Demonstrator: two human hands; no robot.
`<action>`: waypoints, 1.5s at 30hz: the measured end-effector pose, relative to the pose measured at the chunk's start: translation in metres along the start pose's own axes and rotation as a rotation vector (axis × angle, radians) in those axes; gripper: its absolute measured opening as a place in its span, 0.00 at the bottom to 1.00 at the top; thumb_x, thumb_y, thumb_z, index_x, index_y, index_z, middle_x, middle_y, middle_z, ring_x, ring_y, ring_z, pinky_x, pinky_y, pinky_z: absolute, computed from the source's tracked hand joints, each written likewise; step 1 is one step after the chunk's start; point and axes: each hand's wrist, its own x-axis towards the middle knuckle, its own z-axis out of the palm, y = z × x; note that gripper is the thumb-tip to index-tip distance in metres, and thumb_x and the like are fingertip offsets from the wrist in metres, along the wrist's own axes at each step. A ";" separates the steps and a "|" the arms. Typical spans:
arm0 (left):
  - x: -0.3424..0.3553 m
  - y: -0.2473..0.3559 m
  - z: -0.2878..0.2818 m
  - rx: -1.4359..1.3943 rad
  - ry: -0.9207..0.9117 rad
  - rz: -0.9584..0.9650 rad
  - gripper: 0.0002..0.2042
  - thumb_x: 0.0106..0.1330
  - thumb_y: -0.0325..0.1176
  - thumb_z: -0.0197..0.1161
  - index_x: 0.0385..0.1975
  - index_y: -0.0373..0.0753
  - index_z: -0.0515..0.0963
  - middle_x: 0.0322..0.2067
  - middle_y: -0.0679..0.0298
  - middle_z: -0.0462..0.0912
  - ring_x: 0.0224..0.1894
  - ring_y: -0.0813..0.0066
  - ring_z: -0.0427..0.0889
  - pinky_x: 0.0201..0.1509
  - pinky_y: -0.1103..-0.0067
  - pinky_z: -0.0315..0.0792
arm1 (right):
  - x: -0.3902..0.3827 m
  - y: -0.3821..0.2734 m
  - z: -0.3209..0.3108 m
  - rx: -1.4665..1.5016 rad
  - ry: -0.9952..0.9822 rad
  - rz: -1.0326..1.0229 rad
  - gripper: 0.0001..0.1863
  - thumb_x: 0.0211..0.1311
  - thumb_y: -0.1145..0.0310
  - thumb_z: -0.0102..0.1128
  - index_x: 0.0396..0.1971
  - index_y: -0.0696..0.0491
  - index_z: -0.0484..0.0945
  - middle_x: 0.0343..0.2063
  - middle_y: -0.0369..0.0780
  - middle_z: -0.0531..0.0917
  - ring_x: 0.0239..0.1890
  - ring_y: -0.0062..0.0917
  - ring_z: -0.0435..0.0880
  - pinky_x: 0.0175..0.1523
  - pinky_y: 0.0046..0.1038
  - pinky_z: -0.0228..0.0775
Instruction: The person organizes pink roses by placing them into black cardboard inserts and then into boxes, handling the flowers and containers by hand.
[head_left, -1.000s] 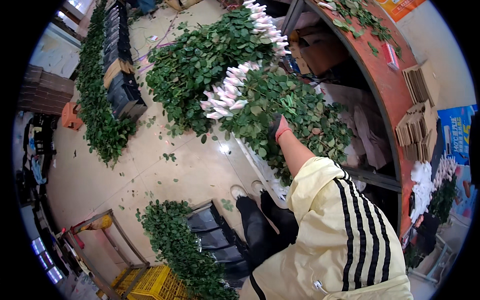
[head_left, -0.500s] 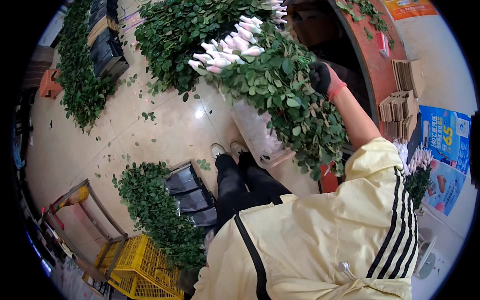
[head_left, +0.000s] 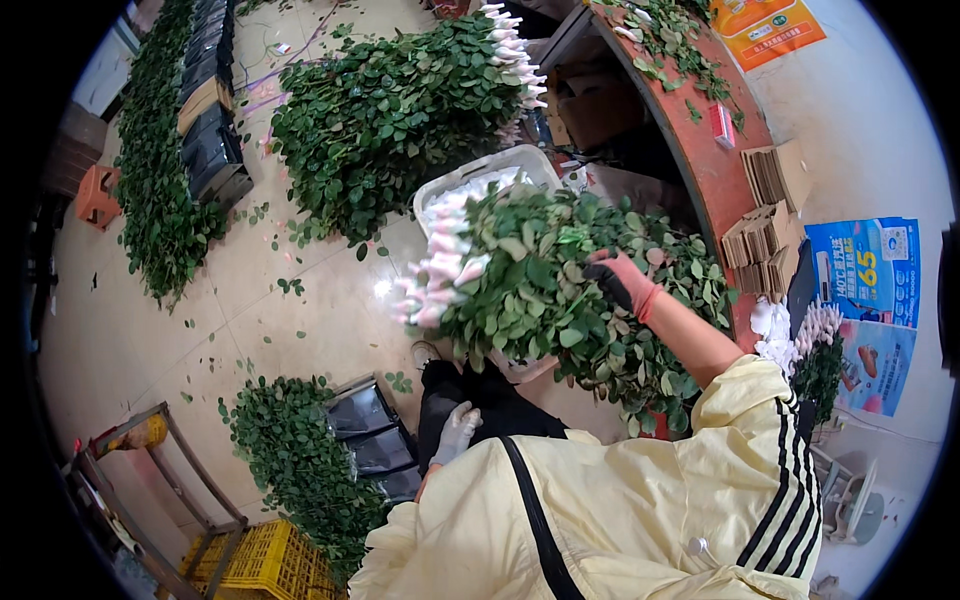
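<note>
Leafy bundle (head_left: 540, 285), pinkish-white heads (head_left: 445, 268) leftward, above tub (head_left: 480, 168)

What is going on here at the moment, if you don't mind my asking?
A person in a pale yellow jacket has the gloved right hand against a large leafy bundle with pale pink-and-white tips; how firmly it grips is hard to tell. The bundle covers part of a whitish tub. The left hand, in a light glove, is by the person's legs, with nothing visible in it. Another leafy heap lies beyond the tub.
</note>
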 end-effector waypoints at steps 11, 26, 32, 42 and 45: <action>0.058 0.011 0.074 -0.734 -0.069 -0.173 0.24 0.63 0.48 0.55 0.51 0.35 0.66 0.42 0.60 0.75 0.39 0.71 0.74 0.52 0.71 0.70 | 0.027 0.044 0.054 -0.215 -0.084 -0.102 0.09 0.47 0.71 0.62 0.29 0.54 0.74 0.21 0.32 0.76 0.19 0.15 0.71 0.23 0.19 0.63; 0.052 -0.004 0.036 -0.422 0.172 -0.125 0.23 0.63 0.48 0.54 0.49 0.36 0.66 0.41 0.61 0.75 0.39 0.70 0.74 0.52 0.70 0.70 | -0.018 0.038 0.095 -0.537 -0.160 -0.449 0.16 0.45 0.66 0.55 0.36 0.55 0.73 0.33 0.44 0.80 0.41 0.37 0.79 0.48 0.31 0.68; 0.017 -0.004 0.005 -0.302 0.189 -0.106 0.23 0.63 0.49 0.54 0.49 0.36 0.66 0.40 0.61 0.75 0.38 0.70 0.74 0.51 0.70 0.70 | -0.065 0.048 0.145 -0.512 -0.251 -0.409 0.19 0.46 0.65 0.53 0.40 0.55 0.71 0.37 0.48 0.78 0.44 0.39 0.76 0.50 0.33 0.66; -0.020 -0.004 -0.048 -0.282 0.156 -0.026 0.22 0.63 0.49 0.54 0.47 0.37 0.67 0.39 0.62 0.75 0.38 0.69 0.74 0.51 0.70 0.70 | -0.154 0.031 0.181 -0.481 -0.340 -0.443 0.17 0.45 0.69 0.54 0.38 0.58 0.71 0.34 0.45 0.78 0.40 0.34 0.76 0.47 0.28 0.66; -0.032 -0.008 -0.058 -0.314 0.156 0.004 0.22 0.63 0.49 0.54 0.47 0.37 0.67 0.38 0.62 0.75 0.38 0.69 0.74 0.51 0.70 0.71 | -0.164 0.031 0.185 -0.514 -0.357 -0.446 0.16 0.46 0.68 0.52 0.38 0.58 0.71 0.35 0.45 0.78 0.42 0.36 0.77 0.48 0.29 0.66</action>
